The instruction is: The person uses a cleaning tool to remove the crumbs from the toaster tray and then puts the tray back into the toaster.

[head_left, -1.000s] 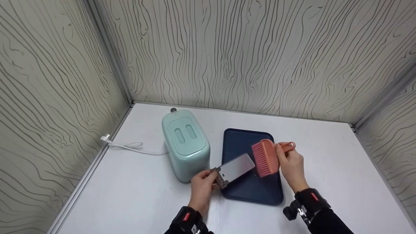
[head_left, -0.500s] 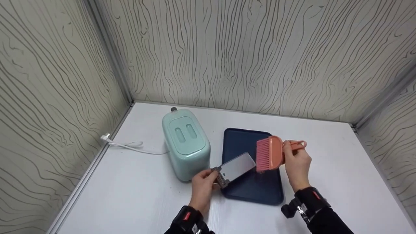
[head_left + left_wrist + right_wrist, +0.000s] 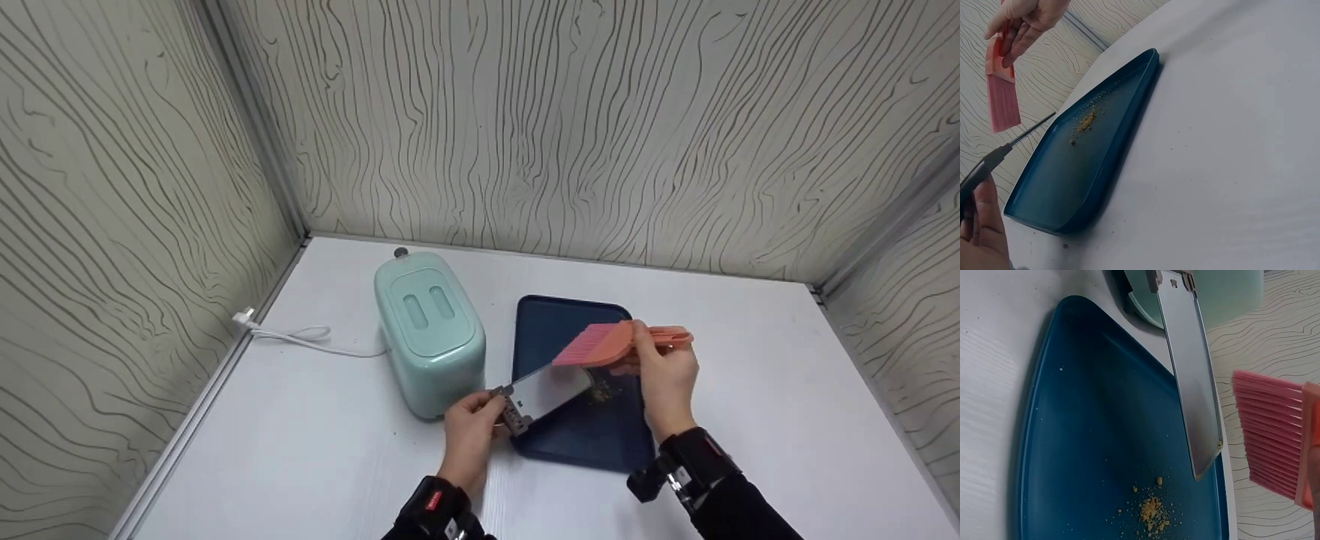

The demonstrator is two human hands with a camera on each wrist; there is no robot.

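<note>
Since earlier, the orange brush (image 3: 611, 346) is tilting leftward, above the crumb tray (image 3: 551, 391) at lower centre; the right hand (image 3: 667, 386) is gripping the brush, the left hand (image 3: 470, 435) pinching the crumb tray. Crumbs (image 3: 1151, 512) are already lying on the navy tray (image 3: 547, 322); specks (image 3: 1220, 445) are remaining.

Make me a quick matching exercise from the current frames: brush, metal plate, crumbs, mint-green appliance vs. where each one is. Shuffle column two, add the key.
Column one
1. brush
2. metal plate
3. crumbs
4. mint-green appliance

Column two
A. lying loose in a small heap on the blue tray
B. standing on the white table
C. held by the left hand
D. held by the right hand

Right pairs: 1-D, 2-C, 3-A, 4-B
</note>
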